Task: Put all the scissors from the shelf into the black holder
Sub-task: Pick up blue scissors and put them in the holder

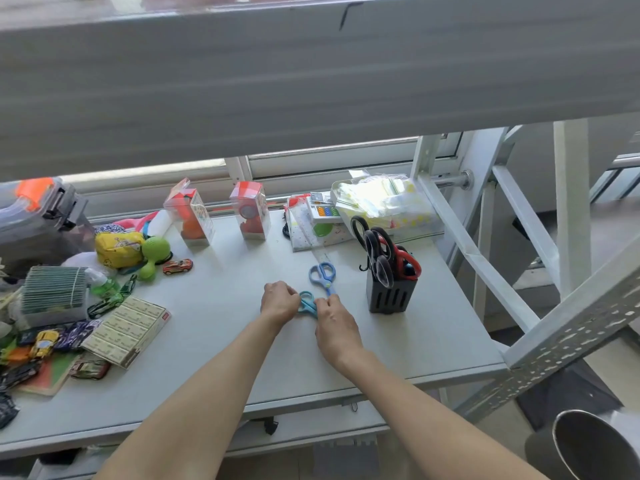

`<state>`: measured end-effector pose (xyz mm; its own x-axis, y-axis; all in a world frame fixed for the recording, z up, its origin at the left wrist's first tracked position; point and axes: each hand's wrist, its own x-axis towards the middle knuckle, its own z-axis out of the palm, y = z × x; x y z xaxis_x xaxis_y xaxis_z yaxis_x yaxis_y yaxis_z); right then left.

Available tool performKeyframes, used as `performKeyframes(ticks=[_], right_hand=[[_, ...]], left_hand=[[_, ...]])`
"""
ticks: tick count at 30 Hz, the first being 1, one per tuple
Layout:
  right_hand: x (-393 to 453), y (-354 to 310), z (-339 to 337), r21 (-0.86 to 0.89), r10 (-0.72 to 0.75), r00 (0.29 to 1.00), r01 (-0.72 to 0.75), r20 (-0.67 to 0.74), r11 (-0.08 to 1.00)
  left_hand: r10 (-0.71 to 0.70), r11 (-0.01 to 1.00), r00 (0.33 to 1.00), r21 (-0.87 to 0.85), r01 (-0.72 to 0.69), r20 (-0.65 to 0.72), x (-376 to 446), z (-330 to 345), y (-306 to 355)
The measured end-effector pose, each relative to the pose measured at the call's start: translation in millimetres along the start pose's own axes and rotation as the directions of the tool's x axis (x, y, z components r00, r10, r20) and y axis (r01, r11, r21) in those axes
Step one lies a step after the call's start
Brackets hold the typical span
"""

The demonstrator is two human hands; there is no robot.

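A small teal pair of scissors (pixel 307 304) lies on the grey shelf (pixel 221 348) between my two hands. My left hand (pixel 279 301) pinches its handle end and my right hand (pixel 335 325) holds its other end. Just beyond them a blue pair of scissors (pixel 323 274) lies flat, its handles pointing away from me. To the right stands the black holder (pixel 390 295), upright, with several black- and red-handled scissors (pixel 380 251) sticking out of it.
Two clear toy boxes (pixel 194 216) stand at the back. A clear bag of packets (pixel 384 199) sits behind the holder. Toys, toy cars and a flat carton (pixel 130 329) crowd the left side. A slanted metal brace (pixel 478 261) runs along the shelf's right edge.
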<state>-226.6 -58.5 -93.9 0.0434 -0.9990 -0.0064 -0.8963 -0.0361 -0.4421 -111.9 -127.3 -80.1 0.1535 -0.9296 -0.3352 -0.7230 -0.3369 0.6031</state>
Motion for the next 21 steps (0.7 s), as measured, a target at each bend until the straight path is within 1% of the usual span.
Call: performKeyframes(ticks=[3,6,8,11,14,16,18,21], right_hand=[[-6,6,2,0.050,0.030,0.999,-0.028,-0.032,0.998],[-7,11,-1,0.028,0.030,0.999,-0.029,-0.041,0.999],[-10,13,-5,0.008,-0.021,0.999,0.021,-0.048,1.000],[-19,18,-10,0.045,-0.113,0.985,0.119,-0.128,0.992],[-32,30,-19,0.099,-0.183,0.948,0.215,-0.262,0.972],[-42,40,-26,0.166,-0.202,0.909,0.277,-0.365,0.946],[-53,49,-36,0.264,-0.164,0.877,0.307,-0.452,0.914],[-62,62,-58,0.382,-0.054,0.817,0.326,-0.574,0.865]], left_hand=[[-0.019,0.979,0.992,-0.197,0.044,0.128,-3,-4,-4],[-0.036,0.944,0.969,-0.309,0.113,0.244,-11,-10,-6],[-0.045,0.921,0.953,-0.358,0.156,0.299,-18,-17,-4],[-0.022,0.893,0.934,-0.412,0.178,0.355,-29,-27,2],[0.069,0.870,0.931,-0.478,0.119,0.358,-39,-32,15],[0.122,0.886,0.936,-0.461,0.048,0.331,-44,-29,25],[0.177,0.912,0.931,-0.408,-0.034,0.319,-48,-23,37],[0.263,0.928,0.908,-0.342,-0.146,0.325,-53,-11,51]])
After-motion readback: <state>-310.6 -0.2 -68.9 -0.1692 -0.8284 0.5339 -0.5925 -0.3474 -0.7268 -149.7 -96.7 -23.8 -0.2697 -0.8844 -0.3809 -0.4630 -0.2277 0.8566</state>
